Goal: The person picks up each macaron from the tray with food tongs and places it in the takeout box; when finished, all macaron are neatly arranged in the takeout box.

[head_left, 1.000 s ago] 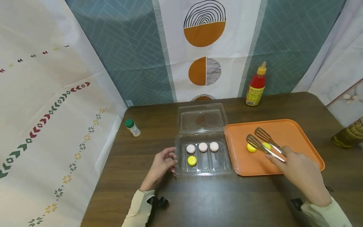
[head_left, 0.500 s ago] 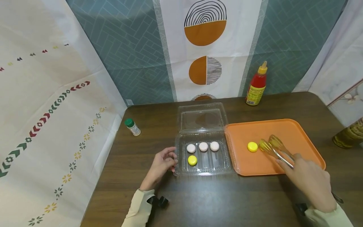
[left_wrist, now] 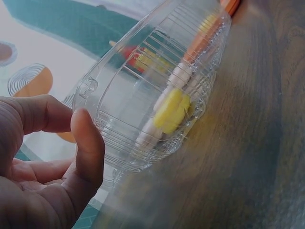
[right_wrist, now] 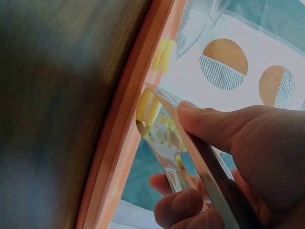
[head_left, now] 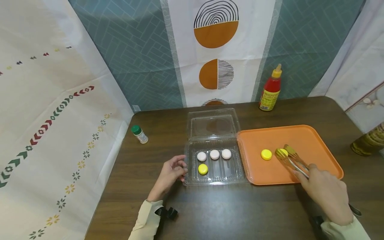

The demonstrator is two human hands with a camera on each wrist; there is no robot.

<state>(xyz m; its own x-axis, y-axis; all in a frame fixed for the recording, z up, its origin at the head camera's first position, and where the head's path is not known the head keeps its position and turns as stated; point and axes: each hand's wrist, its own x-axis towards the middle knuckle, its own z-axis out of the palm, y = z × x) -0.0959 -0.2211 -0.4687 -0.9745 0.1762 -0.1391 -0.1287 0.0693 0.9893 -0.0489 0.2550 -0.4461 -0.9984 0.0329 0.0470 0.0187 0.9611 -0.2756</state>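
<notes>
My left hand pinches the left rim of a clear plastic clamshell box, thumb and forefinger on its edge in the left wrist view. Inside the box lie a row of white macarons and one yellow macaron in front of them. Over the orange tray, my right hand grips metal tongs. Their slotted tips stand on either side of a yellow macaron on the tray. Another yellow macaron lies to its left.
A red sauce bottle with a yellow cap stands at the back right. Left of the box is a small green-capped shaker. A dark patterned bottle stands by the table's right edge. The box's open lid lies behind its base.
The tongs have moved right from above the two yellow macarons down to the right-hand one, their tips now around it. My left hand stays at the box rim.
</notes>
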